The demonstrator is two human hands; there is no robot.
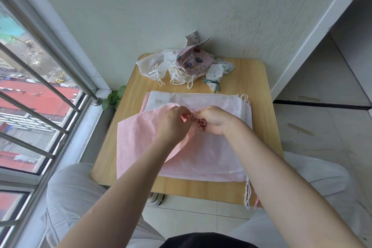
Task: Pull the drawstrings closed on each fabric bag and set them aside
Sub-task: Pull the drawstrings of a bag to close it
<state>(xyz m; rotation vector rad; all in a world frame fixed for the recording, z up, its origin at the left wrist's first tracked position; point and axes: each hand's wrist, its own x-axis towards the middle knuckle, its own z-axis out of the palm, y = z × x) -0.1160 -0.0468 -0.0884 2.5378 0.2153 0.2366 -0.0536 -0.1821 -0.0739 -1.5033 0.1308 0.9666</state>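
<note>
Four small cinched fabric bags (187, 64) lie set aside at the far edge of the light wooden desk (259, 90). The left hand (174, 125) and right hand (211, 120) each pinch the thin pink drawstring (192, 111) of the large pink fabric bag (136, 139), which rests on a stack of pale flat bags (211, 151) (apparently uncinched).

We see a pink fabric bag (138, 143) lying flat at the front left of the worktop, its mouth gathered toward the middle where its pink drawstring (196, 117) loops. Beneath it lies a stack of flat white bags (221, 147), cords trailing off the right edge. At the far edge sit cinched bags: a white one (150, 65), a printed mauve one (193, 58) and a small leaf-patterned one (217, 73).
</note>
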